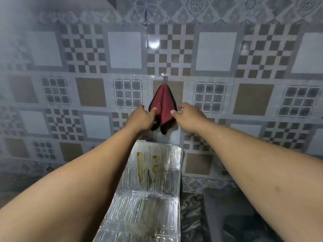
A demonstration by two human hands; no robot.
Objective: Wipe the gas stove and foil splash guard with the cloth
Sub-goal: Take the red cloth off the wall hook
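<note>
Centrally, a red microfibre cloth with black edging (163, 105) hangs from a small clear hook (165, 79) on the patterned tiled wall (215, 51). Left hand (142, 117) touches the cloth's left fold with its thumb, fingers loosely curled; right hand (187, 114) reaches its right edge, thumb extended, fingers relaxed. Below, the stained, ribbed silver foil splash guard (153, 173) stands against the wall.
</note>
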